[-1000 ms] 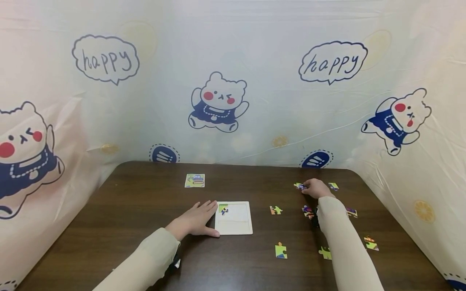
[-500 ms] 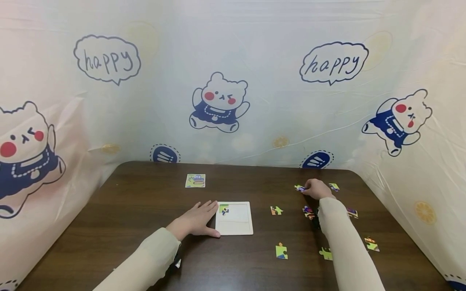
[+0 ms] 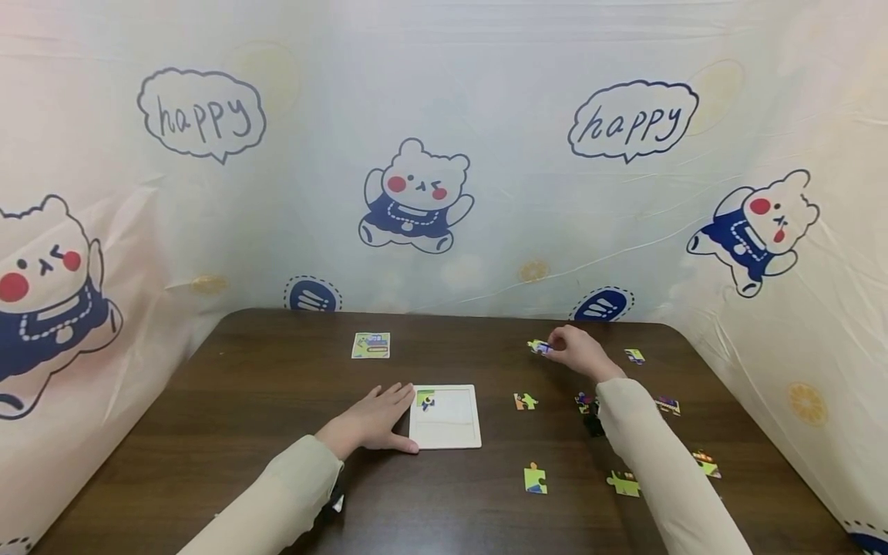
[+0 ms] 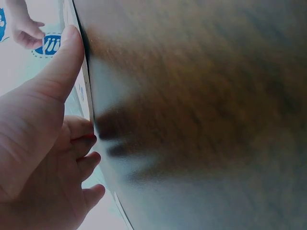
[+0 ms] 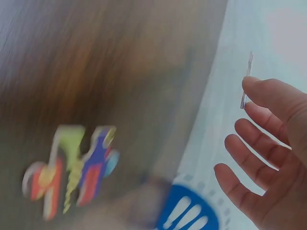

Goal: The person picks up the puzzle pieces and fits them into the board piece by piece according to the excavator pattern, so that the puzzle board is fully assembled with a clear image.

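One puzzle piece (image 3: 539, 347) is pinched between the fingers of the right hand (image 3: 581, 353), right of the head frame's centre; the white tray (image 3: 451, 433), lower middle, is touched by the left hand (image 3: 375, 418), fingers outspread.

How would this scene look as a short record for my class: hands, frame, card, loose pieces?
left hand: thumb and fingers at left edge of the frame
right hand: pinching a piece between thumb and finger
frame: white, mostly bare, far left corner filled
card: flat, beyond the frame, to its left
loose pieces: scattered right of the frame
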Tool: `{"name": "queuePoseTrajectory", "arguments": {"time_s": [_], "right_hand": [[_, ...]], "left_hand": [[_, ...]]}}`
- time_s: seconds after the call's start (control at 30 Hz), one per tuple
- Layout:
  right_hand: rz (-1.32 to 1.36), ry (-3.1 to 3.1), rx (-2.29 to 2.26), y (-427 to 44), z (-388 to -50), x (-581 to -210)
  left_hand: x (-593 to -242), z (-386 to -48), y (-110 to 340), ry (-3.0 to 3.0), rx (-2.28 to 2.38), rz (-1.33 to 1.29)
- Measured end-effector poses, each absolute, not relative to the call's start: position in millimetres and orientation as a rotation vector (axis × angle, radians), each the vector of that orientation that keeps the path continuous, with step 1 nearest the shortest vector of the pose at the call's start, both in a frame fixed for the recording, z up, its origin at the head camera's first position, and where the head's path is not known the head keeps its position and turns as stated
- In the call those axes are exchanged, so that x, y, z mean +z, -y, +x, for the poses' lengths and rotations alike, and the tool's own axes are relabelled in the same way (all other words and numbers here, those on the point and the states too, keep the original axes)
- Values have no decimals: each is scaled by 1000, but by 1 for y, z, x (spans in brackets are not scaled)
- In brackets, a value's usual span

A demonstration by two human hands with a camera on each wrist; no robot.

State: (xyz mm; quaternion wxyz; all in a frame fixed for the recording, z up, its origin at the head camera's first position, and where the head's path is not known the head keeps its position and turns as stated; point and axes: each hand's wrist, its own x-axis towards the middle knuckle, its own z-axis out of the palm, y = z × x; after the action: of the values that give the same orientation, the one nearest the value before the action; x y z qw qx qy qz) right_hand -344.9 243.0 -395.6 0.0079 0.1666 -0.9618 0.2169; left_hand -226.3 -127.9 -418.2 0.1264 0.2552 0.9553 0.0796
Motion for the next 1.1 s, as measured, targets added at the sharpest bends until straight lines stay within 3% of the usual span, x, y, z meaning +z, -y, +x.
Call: {"name": "queuePoseTrajectory", "arguments": {"time_s": [0.6, 1.1], "right_hand": [[883, 2953, 577, -137, -303, -394], [1020, 3037, 484, -92, -288, -415]], "left_hand": [[-423, -228, 129, -2784, 225, 750], [-421, -228, 129, -2783, 244, 741]]}}
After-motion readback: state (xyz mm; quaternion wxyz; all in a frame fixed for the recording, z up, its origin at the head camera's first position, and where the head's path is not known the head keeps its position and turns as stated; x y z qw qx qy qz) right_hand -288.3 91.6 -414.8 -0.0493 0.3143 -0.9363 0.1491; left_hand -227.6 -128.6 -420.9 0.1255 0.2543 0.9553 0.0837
